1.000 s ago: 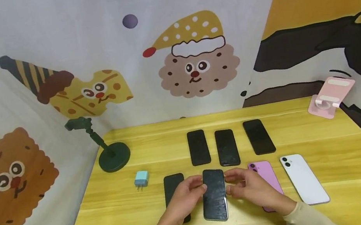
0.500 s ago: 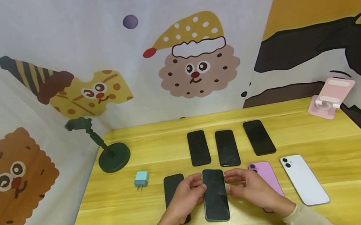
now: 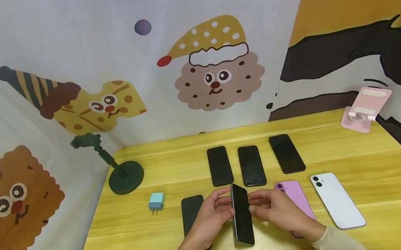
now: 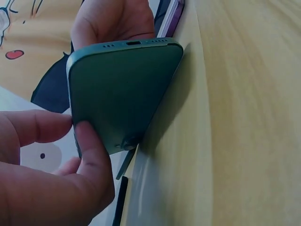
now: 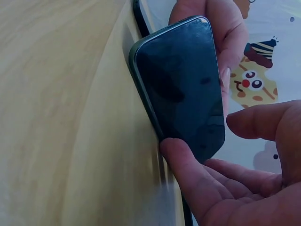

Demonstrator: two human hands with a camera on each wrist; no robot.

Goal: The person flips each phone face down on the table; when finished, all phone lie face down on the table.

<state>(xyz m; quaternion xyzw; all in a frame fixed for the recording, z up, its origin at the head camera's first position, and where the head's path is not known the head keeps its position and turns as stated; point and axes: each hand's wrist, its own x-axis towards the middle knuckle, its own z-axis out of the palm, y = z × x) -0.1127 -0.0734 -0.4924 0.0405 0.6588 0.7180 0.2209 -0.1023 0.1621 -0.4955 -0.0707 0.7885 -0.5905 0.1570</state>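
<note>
A dark smartphone with a green back [image 3: 242,216] stands tilted on its long edge over the table, its left side raised. My left hand [image 3: 210,218] pinches that raised side; in the left wrist view the phone's green back [image 4: 117,89] and charging port show. My right hand [image 3: 279,211] is at the other side, and in the right wrist view one fingertip touches the lower edge beside the black screen [image 5: 183,84], while another finger is apart from it. Partly under my left hand lies a black phone [image 3: 192,211]; my right forearm covers part of a pink phone [image 3: 296,197].
Three black phones [image 3: 220,165] lie in a back row. A white phone [image 3: 338,199] lies at the right. A blue charger plug [image 3: 156,201] and a dark green stand [image 3: 126,177] are at the left, a pink phone stand [image 3: 367,109] at the back right. A printed curtain hangs behind.
The phone between my hands lay flat with its screen up; now its left side is lifted and it tilts to the right. My left hand has taken hold of that edge.
</note>
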